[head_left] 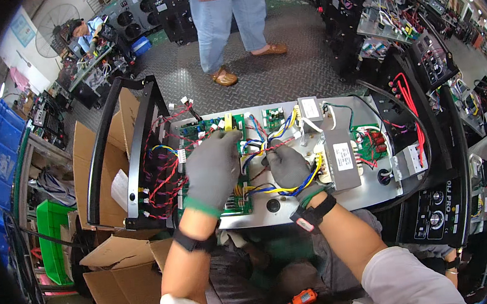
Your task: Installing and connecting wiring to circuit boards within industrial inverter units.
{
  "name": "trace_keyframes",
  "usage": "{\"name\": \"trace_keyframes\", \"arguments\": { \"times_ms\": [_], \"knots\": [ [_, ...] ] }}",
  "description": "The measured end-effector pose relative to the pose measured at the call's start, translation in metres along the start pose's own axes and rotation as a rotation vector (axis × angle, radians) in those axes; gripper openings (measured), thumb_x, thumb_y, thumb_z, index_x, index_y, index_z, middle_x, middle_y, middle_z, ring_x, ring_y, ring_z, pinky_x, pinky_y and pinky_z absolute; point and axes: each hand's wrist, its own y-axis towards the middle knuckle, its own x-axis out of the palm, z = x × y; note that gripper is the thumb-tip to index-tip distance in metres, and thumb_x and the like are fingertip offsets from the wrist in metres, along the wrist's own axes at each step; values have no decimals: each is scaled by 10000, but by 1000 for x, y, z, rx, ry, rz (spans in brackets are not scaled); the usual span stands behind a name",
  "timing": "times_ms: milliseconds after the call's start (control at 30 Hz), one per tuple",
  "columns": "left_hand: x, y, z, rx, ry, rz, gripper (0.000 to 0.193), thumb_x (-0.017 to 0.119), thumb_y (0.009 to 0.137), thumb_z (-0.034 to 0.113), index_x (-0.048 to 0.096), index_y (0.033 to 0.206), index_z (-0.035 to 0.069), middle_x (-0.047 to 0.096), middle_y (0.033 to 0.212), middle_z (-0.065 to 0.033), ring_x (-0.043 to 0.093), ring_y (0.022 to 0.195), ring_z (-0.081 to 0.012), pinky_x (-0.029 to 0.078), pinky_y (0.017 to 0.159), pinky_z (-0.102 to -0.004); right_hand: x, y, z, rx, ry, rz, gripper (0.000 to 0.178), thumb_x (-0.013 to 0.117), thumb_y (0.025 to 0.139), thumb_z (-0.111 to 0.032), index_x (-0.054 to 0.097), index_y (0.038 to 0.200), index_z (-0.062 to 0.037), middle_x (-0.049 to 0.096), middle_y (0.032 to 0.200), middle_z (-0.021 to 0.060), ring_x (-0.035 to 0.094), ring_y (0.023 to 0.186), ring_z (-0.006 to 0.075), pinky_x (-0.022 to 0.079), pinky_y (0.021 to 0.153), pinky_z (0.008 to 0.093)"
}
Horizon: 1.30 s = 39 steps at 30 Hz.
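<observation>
In a grey glove, my left hand (215,166) lies over the large green circuit board (240,204), its fingers bent down near a yellow component (228,122). Those fingertips are hidden, and what they grip cannot be made out. My right hand (288,168), gloved too, is closed with its fingertips at thin wires (278,145) in the middle of the metal chassis (272,211). Blue and yellow cables (285,190) run beneath that hand to a grey boxed transformer (341,157) on its right. Twisted red wires (167,180) trail off the board's left side.
A black frame with a handle (102,154) stands at the chassis's left, beside open cardboard boxes (121,281). At right is a black control panel (436,209) with knobs. An orange tool (299,302) sits below. One person (228,18) stands ahead; another (87,35) works far left.
</observation>
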Motion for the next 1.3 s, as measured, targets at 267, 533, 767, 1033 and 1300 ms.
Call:
{"name": "trace_keyframes", "arguments": {
  "times_ms": [267,533,767,1033,1300],
  "knots": [
    [29,40,-11,204,345,-377,241,627,744,169,702,966,227,631,891,-62,598,897,-284,496,765,-383,5,6,10,10,124,12,195,497,879,-198,575,1018,-85,625,843,228,602,793,429,472,679,494],
    [20,60,0,258,550,-564,177,599,829,219,683,960,134,653,972,-99,639,943,-289,520,783,-416,1,3,-7,41,41,-3,151,501,884,-156,563,961,-42,610,790,212,603,747,393,467,650,468],
    [15,85,-6,306,445,-791,280,563,802,184,683,1055,181,688,919,-81,653,864,-280,515,777,-394,-2,9,-11,92,61,-5,171,505,869,-191,568,926,-43,617,805,214,610,756,396,475,665,481],
    [24,92,-15,296,455,-807,231,603,805,194,702,1013,186,693,908,-73,660,845,-268,523,757,-364,0,21,-17,199,99,-108,178,564,813,-187,611,915,-49,647,857,198,634,818,379,499,721,460],
    [22,83,-18,310,368,-647,171,610,805,223,710,941,196,690,832,-59,660,780,-274,525,706,-379,7,25,-16,340,374,-206,184,575,788,-159,632,899,-25,651,879,212,627,871,370,488,781,433]
  ]
}}
